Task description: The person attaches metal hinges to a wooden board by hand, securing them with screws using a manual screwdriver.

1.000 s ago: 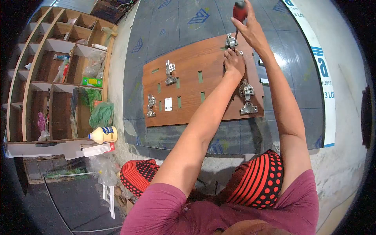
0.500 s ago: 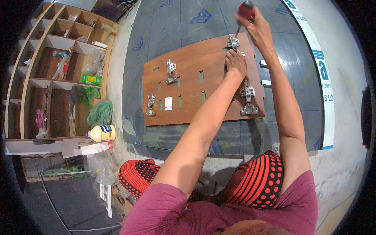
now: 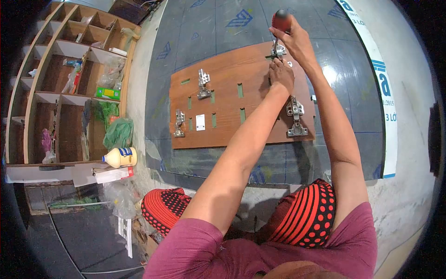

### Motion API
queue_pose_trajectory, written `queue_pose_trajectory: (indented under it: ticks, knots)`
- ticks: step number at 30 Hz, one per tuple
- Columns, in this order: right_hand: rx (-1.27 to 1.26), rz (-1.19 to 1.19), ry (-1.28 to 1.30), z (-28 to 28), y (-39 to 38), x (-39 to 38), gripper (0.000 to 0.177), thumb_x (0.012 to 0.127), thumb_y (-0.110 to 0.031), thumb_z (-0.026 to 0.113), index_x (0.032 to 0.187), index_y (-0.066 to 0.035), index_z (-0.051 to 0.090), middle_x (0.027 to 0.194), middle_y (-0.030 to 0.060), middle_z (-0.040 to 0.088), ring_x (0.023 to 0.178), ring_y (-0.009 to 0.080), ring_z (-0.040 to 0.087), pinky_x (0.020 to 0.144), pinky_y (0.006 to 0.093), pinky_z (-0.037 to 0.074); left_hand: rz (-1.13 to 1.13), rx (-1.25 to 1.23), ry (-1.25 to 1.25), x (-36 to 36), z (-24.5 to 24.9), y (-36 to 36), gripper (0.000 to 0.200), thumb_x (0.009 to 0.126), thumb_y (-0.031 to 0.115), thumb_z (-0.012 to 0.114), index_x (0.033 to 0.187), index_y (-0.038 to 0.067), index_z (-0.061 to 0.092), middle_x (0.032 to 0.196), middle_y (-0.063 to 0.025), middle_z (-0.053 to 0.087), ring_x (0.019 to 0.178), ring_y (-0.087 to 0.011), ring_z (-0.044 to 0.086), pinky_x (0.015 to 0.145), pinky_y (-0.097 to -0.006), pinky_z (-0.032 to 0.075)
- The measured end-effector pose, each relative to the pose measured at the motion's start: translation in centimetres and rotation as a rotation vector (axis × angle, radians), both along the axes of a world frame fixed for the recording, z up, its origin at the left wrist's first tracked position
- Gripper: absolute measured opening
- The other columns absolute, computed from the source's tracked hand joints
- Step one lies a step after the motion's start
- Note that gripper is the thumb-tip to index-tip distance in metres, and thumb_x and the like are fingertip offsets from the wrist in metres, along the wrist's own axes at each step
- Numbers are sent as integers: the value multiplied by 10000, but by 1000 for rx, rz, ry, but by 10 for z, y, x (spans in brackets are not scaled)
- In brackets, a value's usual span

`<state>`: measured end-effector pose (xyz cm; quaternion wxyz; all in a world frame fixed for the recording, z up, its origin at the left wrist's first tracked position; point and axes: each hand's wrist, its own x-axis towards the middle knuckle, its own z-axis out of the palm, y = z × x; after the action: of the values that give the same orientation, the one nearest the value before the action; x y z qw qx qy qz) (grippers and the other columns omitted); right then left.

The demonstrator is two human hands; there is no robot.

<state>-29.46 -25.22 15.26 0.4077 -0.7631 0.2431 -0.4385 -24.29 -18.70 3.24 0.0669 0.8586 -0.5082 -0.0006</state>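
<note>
A wood-grain board (image 3: 223, 132) with green-lined slots lies on the dark sheet. My right hand (image 3: 298, 43) grips a screwdriver (image 3: 281, 21) by its red and black handle, its shaft pointing down at the metal cabinet hinge (image 3: 278, 49) on the board's far edge. Just below that hinge, my left hand (image 3: 281, 75) has its bent fingers against the hinge's near end; the fingertips are partly hidden. Another hinge (image 3: 296, 116) sits at the near right corner. Toward the left are two more, an upper hinge (image 3: 203, 83) and a lower hinge (image 3: 179, 123).
Under the board is a dark printed sheet (image 3: 209, 160). A white label (image 3: 200, 122) is on the board. To the left stand a compartmented wooden shelf (image 3: 65, 100) with bags and packets, and a cream bottle (image 3: 121, 157) with a blue cap. My knees are close to the sheet's near edge.
My right hand has moved left and slightly down with the screwdriver, which now stands more upright over the far hinge. My left hand stays nearly in place.
</note>
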Motion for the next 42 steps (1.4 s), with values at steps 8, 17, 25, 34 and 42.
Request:
queue_pose_trajectory:
  ticks: [8,17,25,34,42]
  knots:
    - [-109,137,-94,-8,-13,7,459,787,-390,625,1059,-44,497,907,131,592,855,251,563,807,351,424,9,44,-104,0,-4,2,719,802,338,607,1323,-34,276,1310,-256,321,1210,-382,344,999,-417,318]
    - [-15,45,168,19,-5,-2,450,754,-368,665,1009,-26,520,940,155,609,857,274,589,767,344,446,13,-30,-67,-2,-4,2,591,803,281,567,1273,-29,389,1314,-266,341,1196,-410,353,998,-457,304]
    - [232,351,7,5,-17,-8,452,781,-275,657,1138,-56,490,918,60,568,776,130,554,674,263,454,50,32,-107,1,-20,-7,748,773,355,636,1321,-27,300,1302,-262,327,1192,-381,356,999,-426,306]
    - [325,326,-165,-3,-17,3,510,798,-248,656,1188,-13,424,978,73,553,749,116,587,622,228,486,45,122,-158,2,-17,-8,739,814,391,576,1346,-16,262,1345,-246,287,1250,-395,292,1017,-445,282]
    - [343,430,-207,-4,-13,0,518,801,-287,651,1204,-50,428,1012,104,542,748,137,597,629,225,496,27,78,-98,3,-15,-6,724,822,377,565,1340,-31,265,1335,-274,295,1250,-406,292,1026,-454,268]
